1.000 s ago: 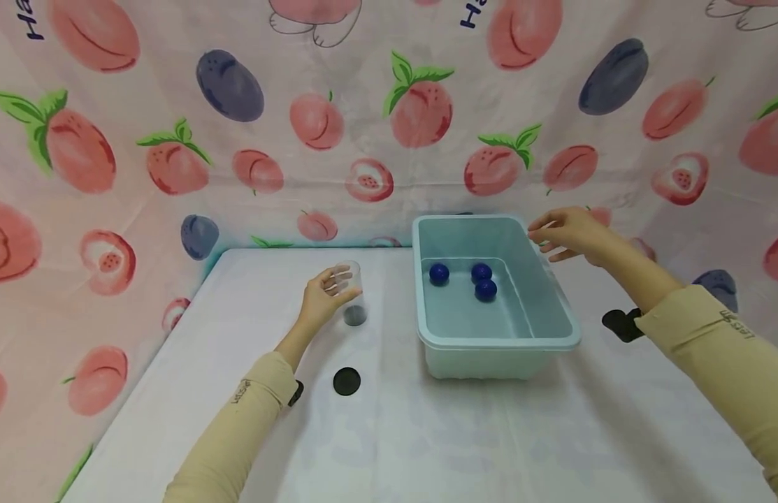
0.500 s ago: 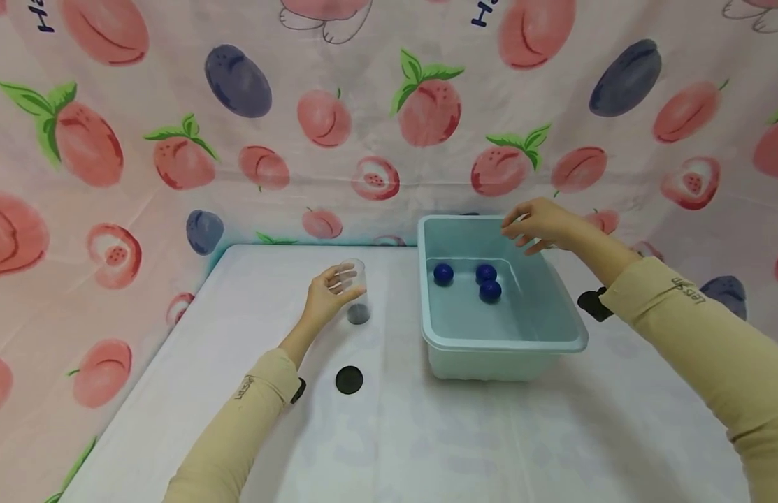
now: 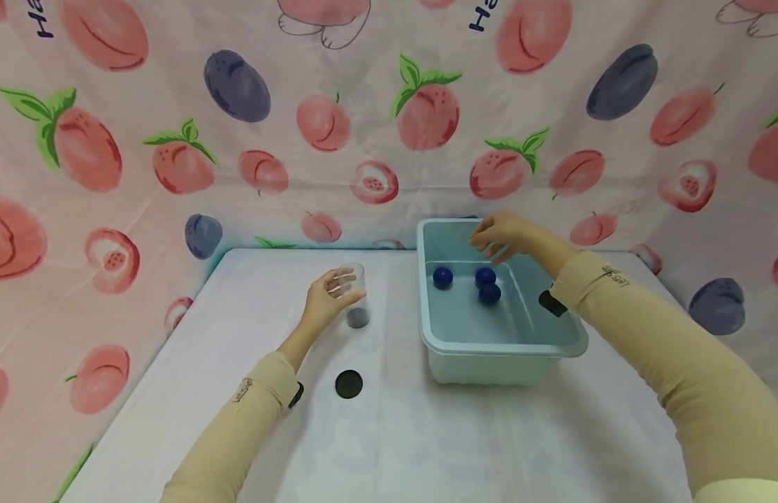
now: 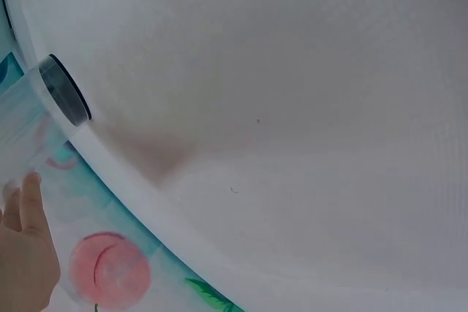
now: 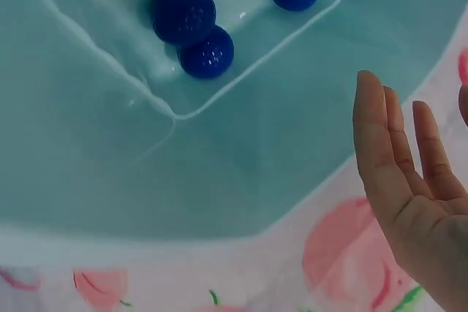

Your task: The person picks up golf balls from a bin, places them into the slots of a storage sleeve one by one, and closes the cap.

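Left hand (image 3: pixel 322 302): curled round the clear cup (image 3: pixel 353 293), thumb and fingers on its wall; in the left wrist view only fingertips (image 4: pixel 25 202) in frame, rest cut off at the lower left corner.
Clear cup: upright on the table (image 3: pixel 250 328), left of the tub, nearer the far edge than the near one; dark base visible (wall nearly transparent, outline hard to trace).
Right hand (image 3: pixel 502 234): spread and relaxed, holding nothing, above the far end of the tub (image 3: pixel 502 346); in the right wrist view fingers (image 5: pixel 380 144) straight, thumb cut off at the right edge.
Tub: pale blue, right of centre on the table, near the far edge.
Blue balls: three on the tub floor, one apart (image 3: pixel 442 277), two touching (image 3: pixel 486 276) (image 3: pixel 489 293).
Black disc (image 3: pixel 349 383): flat on the table, nearer the front than the cup (kind unclear).
Backdrop (image 3: pixel 376 133): fruit-print cloth; lettering cut off at the top.
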`<action>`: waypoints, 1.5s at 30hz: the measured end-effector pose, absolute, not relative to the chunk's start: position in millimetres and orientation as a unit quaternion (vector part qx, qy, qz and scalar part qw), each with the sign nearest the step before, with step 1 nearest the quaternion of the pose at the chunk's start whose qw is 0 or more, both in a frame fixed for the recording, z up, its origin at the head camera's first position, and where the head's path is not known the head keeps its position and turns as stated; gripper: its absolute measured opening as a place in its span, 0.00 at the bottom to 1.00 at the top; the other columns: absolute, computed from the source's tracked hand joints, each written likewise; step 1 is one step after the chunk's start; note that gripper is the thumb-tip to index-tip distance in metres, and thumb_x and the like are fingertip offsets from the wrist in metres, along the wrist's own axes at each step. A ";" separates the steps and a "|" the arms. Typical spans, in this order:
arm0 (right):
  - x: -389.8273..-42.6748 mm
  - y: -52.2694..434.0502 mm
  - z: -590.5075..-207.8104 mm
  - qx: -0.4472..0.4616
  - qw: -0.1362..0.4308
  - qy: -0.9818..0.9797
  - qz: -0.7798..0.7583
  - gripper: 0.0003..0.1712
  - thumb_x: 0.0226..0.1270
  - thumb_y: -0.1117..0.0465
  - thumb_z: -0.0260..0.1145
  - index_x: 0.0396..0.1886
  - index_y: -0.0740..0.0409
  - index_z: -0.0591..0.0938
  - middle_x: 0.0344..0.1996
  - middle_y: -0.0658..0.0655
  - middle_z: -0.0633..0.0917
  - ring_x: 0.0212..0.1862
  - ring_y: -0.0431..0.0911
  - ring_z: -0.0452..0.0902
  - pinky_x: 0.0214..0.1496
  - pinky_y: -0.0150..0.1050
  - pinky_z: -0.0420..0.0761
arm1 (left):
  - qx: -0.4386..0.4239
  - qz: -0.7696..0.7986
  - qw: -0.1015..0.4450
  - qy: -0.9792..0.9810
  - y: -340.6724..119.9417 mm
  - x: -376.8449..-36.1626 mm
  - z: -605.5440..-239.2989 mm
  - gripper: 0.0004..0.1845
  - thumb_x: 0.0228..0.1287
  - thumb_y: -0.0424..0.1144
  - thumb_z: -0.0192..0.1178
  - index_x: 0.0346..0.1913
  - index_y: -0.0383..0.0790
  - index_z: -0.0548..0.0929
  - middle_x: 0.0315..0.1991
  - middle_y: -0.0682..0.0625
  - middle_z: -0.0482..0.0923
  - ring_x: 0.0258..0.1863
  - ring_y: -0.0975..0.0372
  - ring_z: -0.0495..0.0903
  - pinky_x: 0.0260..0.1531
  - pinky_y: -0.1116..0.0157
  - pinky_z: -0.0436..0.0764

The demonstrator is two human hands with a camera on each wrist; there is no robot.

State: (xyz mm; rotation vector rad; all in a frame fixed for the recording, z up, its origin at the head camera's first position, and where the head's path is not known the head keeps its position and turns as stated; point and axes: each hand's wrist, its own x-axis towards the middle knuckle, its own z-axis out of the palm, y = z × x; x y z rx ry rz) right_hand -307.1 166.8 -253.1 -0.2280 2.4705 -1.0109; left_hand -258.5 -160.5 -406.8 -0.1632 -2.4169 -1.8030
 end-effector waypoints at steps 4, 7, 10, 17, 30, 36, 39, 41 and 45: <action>-318.3 158.6 -264.4 -0.071 0.239 0.893 -0.376 0.24 0.71 0.60 0.55 0.60 0.72 0.69 0.33 0.53 0.77 0.31 0.44 0.75 0.46 0.44 0.83 | -0.054 -0.593 0.059 -0.801 -162.1 -258.8 -405.3 0.28 0.52 0.37 0.70 0.57 0.40 0.76 0.56 0.41 0.78 0.59 0.50 0.76 0.61 0.58 0.73; -326.0 152.3 -274.8 -0.063 0.239 0.885 -0.394 0.25 0.70 0.61 0.55 0.61 0.72 0.68 0.33 0.54 0.77 0.31 0.43 0.75 0.48 0.45 0.82 | -0.053 -0.592 0.062 -0.802 -163.1 -258.8 -403.9 0.28 0.52 0.37 0.71 0.57 0.39 0.76 0.55 0.41 0.79 0.58 0.50 0.76 0.61 0.58 0.73; -332.2 147.2 -286.2 -0.051 0.239 0.879 -0.411 0.26 0.70 0.59 0.56 0.61 0.72 0.68 0.34 0.55 0.77 0.31 0.43 0.77 0.50 0.46 0.82 | -0.049 -0.593 0.064 -0.801 -162.9 -258.5 -403.6 0.28 0.52 0.36 0.71 0.57 0.39 0.76 0.55 0.41 0.79 0.58 0.50 0.76 0.62 0.58 0.72; -340.8 142.9 -311.2 -0.013 0.238 0.871 -0.430 0.30 0.68 0.56 0.58 0.62 0.72 0.68 0.39 0.61 0.78 0.34 0.46 0.78 0.53 0.49 0.81 | -0.056 -0.597 0.064 -0.798 -159.1 -260.5 -407.1 0.27 0.51 0.36 0.71 0.57 0.39 0.76 0.55 0.40 0.79 0.58 0.50 0.76 0.61 0.58 0.73; -389.5 144.7 -381.6 0.093 0.285 0.853 -0.428 0.40 0.58 0.49 0.68 0.60 0.72 0.66 0.42 0.69 0.79 0.39 0.57 0.80 0.43 0.48 0.84 | -0.055 -0.591 0.069 -0.801 -159.5 -259.7 -408.4 0.28 0.51 0.37 0.71 0.56 0.40 0.76 0.54 0.41 0.79 0.57 0.51 0.77 0.61 0.59 0.73; -380.9 133.0 -385.7 0.134 0.287 0.846 -0.429 0.38 0.64 0.53 0.63 0.64 0.72 0.62 0.55 0.72 0.73 0.54 0.62 0.76 0.52 0.50 0.81 | -0.058 -0.599 0.063 -0.796 -160.5 -257.4 -406.5 0.28 0.51 0.36 0.71 0.57 0.38 0.76 0.55 0.39 0.79 0.58 0.49 0.76 0.62 0.57 0.72; -377.4 124.9 -387.0 0.148 0.286 0.838 -0.440 0.33 0.61 0.54 0.66 0.57 0.72 0.67 0.47 0.71 0.77 0.45 0.59 0.80 0.46 0.47 0.84 | -0.061 -0.601 0.058 -0.795 -159.3 -250.2 -397.1 0.28 0.52 0.33 0.70 0.57 0.34 0.75 0.55 0.36 0.77 0.58 0.45 0.75 0.62 0.54 0.71; -373.0 117.6 -387.9 0.159 0.279 0.839 -0.439 0.31 0.61 0.55 0.67 0.54 0.72 0.69 0.43 0.70 0.78 0.40 0.57 0.80 0.43 0.46 0.84 | -0.061 -0.605 0.054 -0.792 -157.8 -244.8 -390.0 0.28 0.52 0.32 0.70 0.57 0.32 0.75 0.55 0.34 0.77 0.58 0.44 0.74 0.63 0.52 0.70; -369.3 108.7 -393.0 0.163 0.254 0.845 -0.441 0.37 0.60 0.53 0.68 0.59 0.73 0.64 0.40 0.68 0.78 0.35 0.52 0.79 0.45 0.45 0.84 | -0.062 -0.611 0.052 -0.788 -154.8 -239.1 -381.7 0.28 0.52 0.30 0.69 0.57 0.30 0.74 0.56 0.32 0.76 0.59 0.43 0.74 0.63 0.52 0.70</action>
